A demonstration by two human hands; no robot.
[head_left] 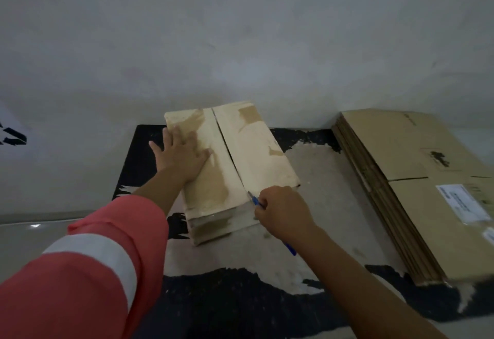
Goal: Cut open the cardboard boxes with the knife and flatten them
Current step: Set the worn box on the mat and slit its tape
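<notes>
Here we have the pale box [230, 167] lying on a worn black mat [240, 298] against the wall [240, 31], its top seam split open. Our left hand [181, 154] presses flat on the left flap, fingers spread. Our right hand [283, 213] grips the blue knife [255, 201], blade at the seam's near end. Flattened boxes [417, 183] sit stacked to the right.

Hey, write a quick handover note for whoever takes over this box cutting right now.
Left hand lies flat on the left flap of the box, steadying it.
Right hand grips the blue knife, blade at the near end of the top seam.
Done: seam looks open along most of its length; a stack of flattened boxes lies to the right.
Left: cut the tape on the near end, then flatten this box.
</notes>
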